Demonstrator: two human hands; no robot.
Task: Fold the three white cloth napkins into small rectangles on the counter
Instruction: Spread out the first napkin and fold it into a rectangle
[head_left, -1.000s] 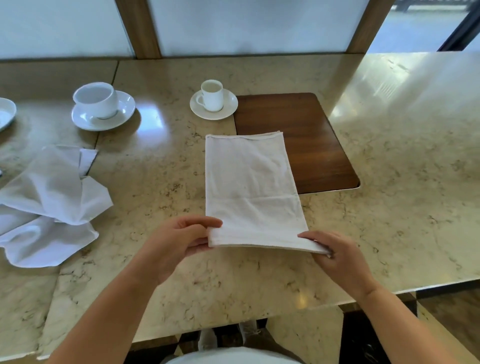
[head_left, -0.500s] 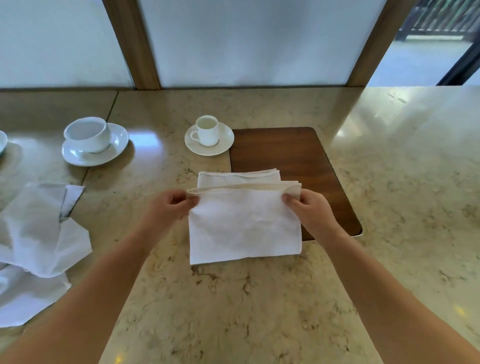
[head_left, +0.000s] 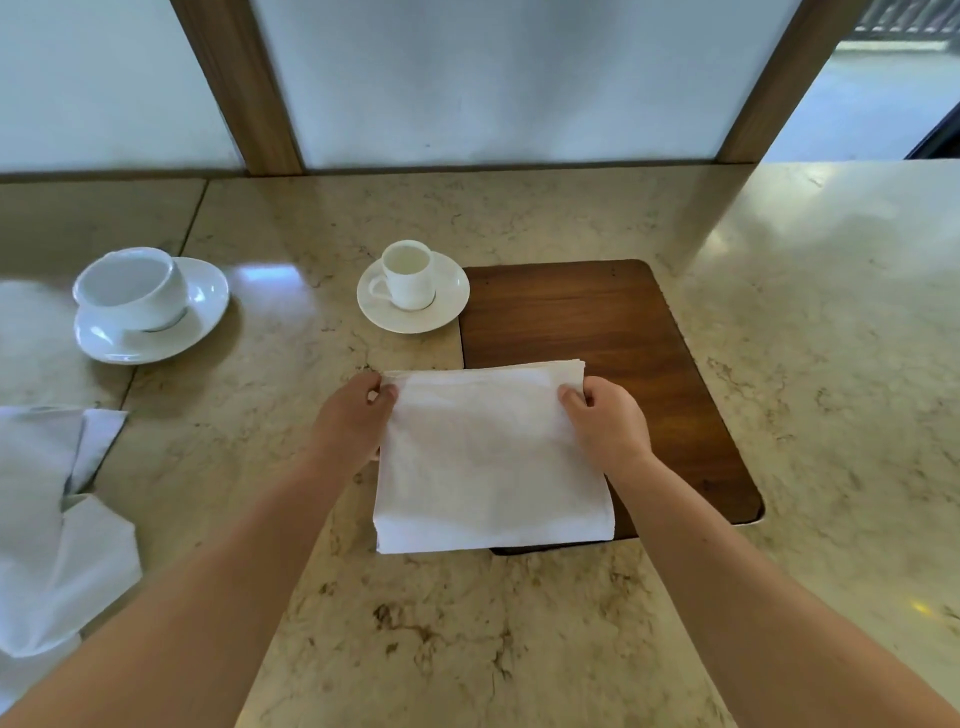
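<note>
Both hands have carried the napkin's near edge over to its far edge, so the long strip of a second ago now lies doubled into a squarish packet. Beneath everything, the marble tabletop (head_left: 519, 649) carries the work, and a dark wooden inset panel (head_left: 597, 322) lies under the right hand. Well to the left of the left hand sits a heap of unfolded white napkins (head_left: 57, 545), probably waiting their turn. Between the hands lies the folded napkin (head_left: 493, 462), half on the panel. Beyond the hands stand a large cup on its saucer (head_left: 135, 301) and a small espresso cup on its saucer (head_left: 410, 286). The left hand (head_left: 353, 421) and right hand (head_left: 608, 421) each pinch a far corner, likely to square the layers.
</note>
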